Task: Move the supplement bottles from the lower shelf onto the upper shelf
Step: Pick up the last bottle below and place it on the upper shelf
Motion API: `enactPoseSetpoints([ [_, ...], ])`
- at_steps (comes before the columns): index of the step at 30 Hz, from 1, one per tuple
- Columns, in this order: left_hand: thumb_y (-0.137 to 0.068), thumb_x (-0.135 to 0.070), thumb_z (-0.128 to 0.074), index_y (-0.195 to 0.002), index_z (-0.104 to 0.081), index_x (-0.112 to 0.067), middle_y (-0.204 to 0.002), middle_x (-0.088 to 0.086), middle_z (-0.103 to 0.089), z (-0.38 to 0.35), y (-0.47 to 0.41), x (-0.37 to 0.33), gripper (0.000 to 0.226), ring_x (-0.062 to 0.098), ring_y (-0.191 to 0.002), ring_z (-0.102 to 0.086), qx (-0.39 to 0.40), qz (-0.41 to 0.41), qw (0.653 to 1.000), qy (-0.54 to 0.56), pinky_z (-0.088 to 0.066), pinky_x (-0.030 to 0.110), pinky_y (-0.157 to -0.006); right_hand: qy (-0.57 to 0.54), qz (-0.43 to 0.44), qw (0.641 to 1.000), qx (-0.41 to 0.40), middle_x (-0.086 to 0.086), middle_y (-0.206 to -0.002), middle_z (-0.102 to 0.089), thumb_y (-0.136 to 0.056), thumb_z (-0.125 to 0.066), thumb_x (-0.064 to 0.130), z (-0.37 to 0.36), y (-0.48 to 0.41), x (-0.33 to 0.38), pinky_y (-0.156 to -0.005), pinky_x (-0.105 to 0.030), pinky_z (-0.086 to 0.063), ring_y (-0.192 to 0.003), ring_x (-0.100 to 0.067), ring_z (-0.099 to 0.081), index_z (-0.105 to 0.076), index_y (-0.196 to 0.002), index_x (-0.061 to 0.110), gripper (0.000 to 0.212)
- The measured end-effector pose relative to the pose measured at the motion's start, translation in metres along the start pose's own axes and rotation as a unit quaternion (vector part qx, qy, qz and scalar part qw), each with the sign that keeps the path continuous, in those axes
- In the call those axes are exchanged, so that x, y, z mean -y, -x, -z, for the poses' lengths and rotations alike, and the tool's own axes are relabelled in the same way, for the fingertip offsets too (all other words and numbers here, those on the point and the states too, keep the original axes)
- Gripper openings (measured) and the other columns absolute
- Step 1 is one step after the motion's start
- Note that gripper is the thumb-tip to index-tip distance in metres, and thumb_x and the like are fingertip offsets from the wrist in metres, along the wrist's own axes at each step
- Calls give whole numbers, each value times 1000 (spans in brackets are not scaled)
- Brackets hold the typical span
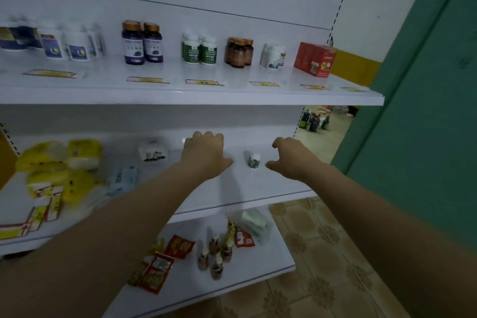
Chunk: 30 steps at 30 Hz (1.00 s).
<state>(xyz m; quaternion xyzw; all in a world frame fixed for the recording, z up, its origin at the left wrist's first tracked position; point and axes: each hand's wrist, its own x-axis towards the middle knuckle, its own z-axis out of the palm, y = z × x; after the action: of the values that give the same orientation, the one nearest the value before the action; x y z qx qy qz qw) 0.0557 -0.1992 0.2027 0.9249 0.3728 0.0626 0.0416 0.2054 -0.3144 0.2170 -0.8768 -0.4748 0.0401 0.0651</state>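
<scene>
Both hands are reaching into the lower shelf (232, 188): left hand (206, 153) curling over something hidden, right hand (291, 156) spreading empty fingers beside a green-labelled bottle (254, 159), likely the next grasp before lifting it to the upper shelf (180, 93).

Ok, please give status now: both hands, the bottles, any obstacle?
Left hand reaching deep, grip unseen. Right hand open beside small green-label bottle, not touching. Nothing in the way.
</scene>
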Motion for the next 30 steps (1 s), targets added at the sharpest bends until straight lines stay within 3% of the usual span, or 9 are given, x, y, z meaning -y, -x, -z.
enactPoseSetpoints([
  [10,-90,-50,-50,-136,-40,-10,-133,13,-48,-70,-119,-67,62,33,-122,-44,72,75,995,5,-37,39,-98,2,48,995,82,-16,-133,-48,-90,-59,35,-41,-135,-114,-96,-36,-42,-122,-32,-46,-40,-135,6,57],
  [19,-91,-51,-46,-138,-37,-12,-137,13,-45,-156,-198,-48,62,31,-123,-42,121,90,989,-5,-36,38,-97,-29,54,988,140,-19,-135,-46,-90,-59,32,-127,-245,-129,-99,-36,-41,-124,-33,-46,-36,-139,4,61],
  [24,-92,-49,-46,-137,-38,-11,-136,12,-45,-217,-227,-38,59,32,-124,-42,157,87,984,-8,-35,40,-100,-67,29,989,128,-22,-135,-44,-88,-62,33,-184,-307,-128,-102,-45,-42,-124,-39,-45,-32,-142,6,67],
  [30,-92,-47,-47,-133,-41,-11,-132,11,-48,-266,-246,-31,55,32,-123,-42,167,90,982,-2,-35,41,-99,-121,27,984,128,-24,-133,-49,-96,-50,32,-229,-351,-132,-96,-41,-44,-120,-39,-50,-28,-145,15,56],
])
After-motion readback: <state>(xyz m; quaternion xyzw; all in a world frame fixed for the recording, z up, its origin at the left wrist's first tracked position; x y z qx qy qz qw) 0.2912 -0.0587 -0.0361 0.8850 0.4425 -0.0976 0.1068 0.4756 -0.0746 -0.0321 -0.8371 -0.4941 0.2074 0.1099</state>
